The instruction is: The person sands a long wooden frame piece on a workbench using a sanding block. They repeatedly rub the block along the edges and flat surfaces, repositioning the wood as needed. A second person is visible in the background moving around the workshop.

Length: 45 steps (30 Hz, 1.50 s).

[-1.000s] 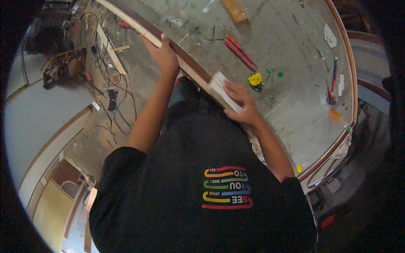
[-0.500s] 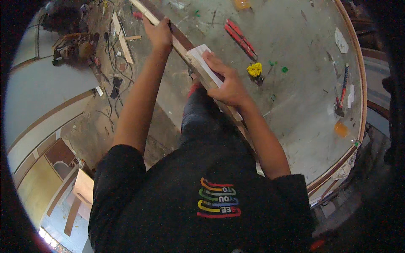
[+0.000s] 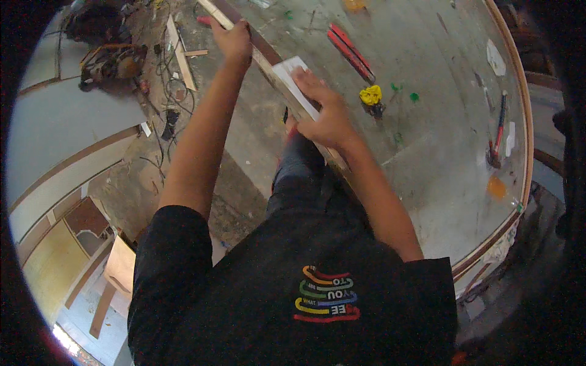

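Note:
A long, narrow wooden board (image 3: 265, 63) runs slantwise from the top of the view toward my body, its pale edge facing left and a dark brown face beside it. My left hand (image 3: 234, 44) is closed around its far part. Lower down, my right hand (image 3: 326, 113) is closed over the board, pressing a white flat piece (image 3: 292, 72) against it. The fingers of that hand are a little blurred, and they cover part of the white piece, so I cannot tell whether it is paper or a stiff strip.
The grey worktop (image 3: 439, 177) on the right carries a red tool (image 3: 349, 50), a crumpled yellow item (image 3: 370, 95), a hammer (image 3: 499, 131) and orange blobs (image 3: 496, 187). Tangled cables (image 3: 163, 116) and wood strips (image 3: 181, 53) lie on the floor at left. Panels (image 3: 79, 134) stand beyond.
The whole view has shifted slightly. Both hands keep their hold on the board. A bit of white that showed near my right wrist earlier is no longer visible.

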Available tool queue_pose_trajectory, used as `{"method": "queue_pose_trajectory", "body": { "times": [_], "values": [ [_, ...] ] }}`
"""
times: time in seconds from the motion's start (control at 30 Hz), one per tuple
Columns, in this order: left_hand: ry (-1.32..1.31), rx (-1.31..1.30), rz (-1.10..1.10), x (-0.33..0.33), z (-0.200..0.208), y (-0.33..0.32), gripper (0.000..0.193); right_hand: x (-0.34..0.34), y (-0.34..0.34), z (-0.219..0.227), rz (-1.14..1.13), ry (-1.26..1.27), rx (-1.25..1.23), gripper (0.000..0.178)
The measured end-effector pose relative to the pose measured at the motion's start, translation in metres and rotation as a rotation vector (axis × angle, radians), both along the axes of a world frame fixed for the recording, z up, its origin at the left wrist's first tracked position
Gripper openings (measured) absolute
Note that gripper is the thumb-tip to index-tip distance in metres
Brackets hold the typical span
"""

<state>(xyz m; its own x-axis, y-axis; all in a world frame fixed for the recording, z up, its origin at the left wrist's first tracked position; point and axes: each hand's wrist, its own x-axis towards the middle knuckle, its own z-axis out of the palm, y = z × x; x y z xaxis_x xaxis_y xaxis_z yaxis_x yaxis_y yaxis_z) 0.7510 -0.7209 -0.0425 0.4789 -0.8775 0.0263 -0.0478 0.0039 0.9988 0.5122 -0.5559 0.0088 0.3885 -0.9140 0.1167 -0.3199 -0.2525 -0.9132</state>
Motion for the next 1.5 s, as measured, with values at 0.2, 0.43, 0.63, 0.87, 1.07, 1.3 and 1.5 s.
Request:
{"method": "queue_pose_trajectory", "body": {
  "times": [0.2, 0.43, 0.63, 0.87, 1.07, 1.3, 1.5],
  "values": [
    [0.043, -0.052, 0.049, -0.001, -0.005, 0.002, 0.044, -0.066, 0.074, 0.043, 0.014, 0.208, 0.333, 0.086],
    [0.074, -0.04, -0.022, 0.0, -0.003, 0.001, 0.071, 0.017, -0.015, -0.015, -0.04, -0.048, 0.116, 0.082],
    [0.012, 0.02, 0.005, 0.007, -0.012, -0.005, 0.046, -0.079, 0.087, 0.032, -0.022, 0.021, 0.304, 0.083],
    [0.027, -0.032, 0.007, 0.004, -0.011, -0.001, 0.047, -0.008, 0.008, -0.001, -0.017, 0.06, 0.048, 0.086],
    [0.014, -0.041, 0.057, -0.002, -0.005, -0.005, 0.049, -0.012, 0.009, 0.01, -0.032, -0.103, 0.282, 0.086],
    [-0.005, -0.069, -0.01, 0.009, -0.018, -0.001, 0.048, -0.109, 0.13, 0.036, -0.031, 0.098, 0.4, 0.088],
    [0.106, -0.032, -0.027, 0.01, -0.02, -0.006, 0.055, 0.002, 0.005, 0.014, -0.035, 0.082, 0.096, 0.084]
  ]
}}
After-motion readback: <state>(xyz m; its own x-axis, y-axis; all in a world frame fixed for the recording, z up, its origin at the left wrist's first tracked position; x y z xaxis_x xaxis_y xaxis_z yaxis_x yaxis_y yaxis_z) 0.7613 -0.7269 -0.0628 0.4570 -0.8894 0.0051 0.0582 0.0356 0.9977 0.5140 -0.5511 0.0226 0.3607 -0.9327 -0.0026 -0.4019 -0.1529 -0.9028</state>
